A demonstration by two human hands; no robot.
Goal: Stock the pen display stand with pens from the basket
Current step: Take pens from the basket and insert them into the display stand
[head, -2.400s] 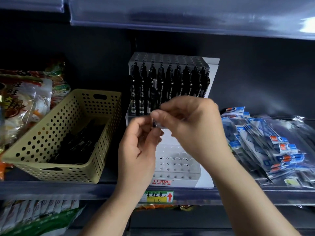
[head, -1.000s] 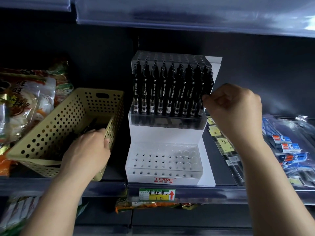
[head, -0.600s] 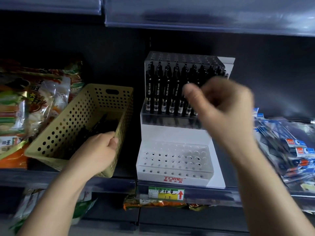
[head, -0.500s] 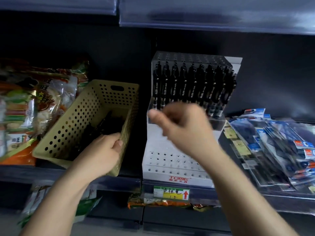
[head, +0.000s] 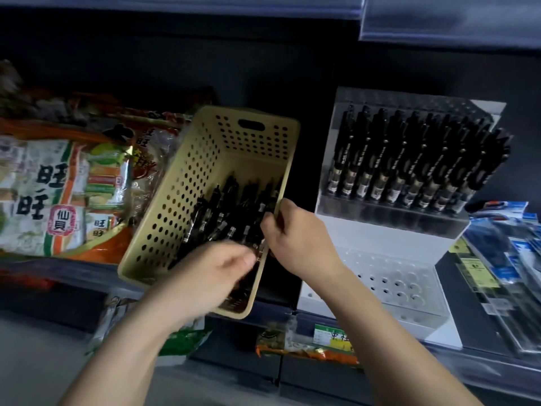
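Observation:
A beige perforated basket point(head: 202, 159) sits tilted on the shelf with several black pens point(head: 231, 206) lying inside. My left hand point(head: 210, 276), motion-blurred, reaches into its near end with thumb and fingers pinched together on a pen with a silvery tip. My right hand point(head: 298, 238) is at the basket's right rim, fingers curled, pinching what looks like a black pen. To the right stands the white pen display stand point(head: 380, 238). Its upper tier holds a full row of black pens point(head: 409, 159); its lower tier point(head: 392, 282) shows bare holes.
Snack bags point(head: 58, 194) lie left of the basket. Packaged stationery point(head: 509, 259) leans at the far right of the stand. A price label point(head: 333, 338) is on the shelf edge, and more snack packs sit on the shelf below. Another shelf hangs overhead.
My right hand left the stand's upper row and swung left to the basket's right rim. My left hand went deeper among the pens. The view shifted left.

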